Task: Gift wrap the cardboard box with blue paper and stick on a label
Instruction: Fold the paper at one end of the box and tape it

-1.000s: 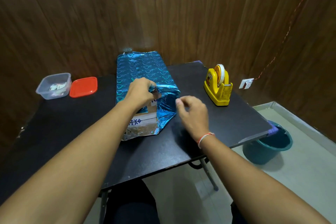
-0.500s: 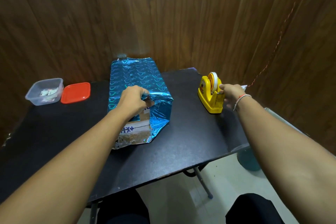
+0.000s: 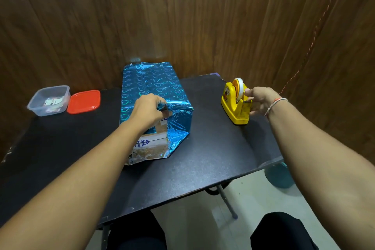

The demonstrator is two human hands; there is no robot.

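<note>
We see the left hand (image 3: 149, 110) pinching a folded flap of blue paper (image 3: 151, 84) on the cardboard box (image 3: 155, 135) at mid-table; near end unwrapped. Right hand (image 3: 260, 100) grips the yellow tape dispenser (image 3: 235, 107), fingers curled at its cutter, well right of the box. Far left on the black table (image 3: 203, 158): clear container (image 3: 48, 100) touching red lid (image 3: 84, 101). Teal bucket (image 3: 279, 176) on the floor, partly hidden by right forearm and table edge. Wood-panel wall (image 3: 182, 16) behind.
</note>
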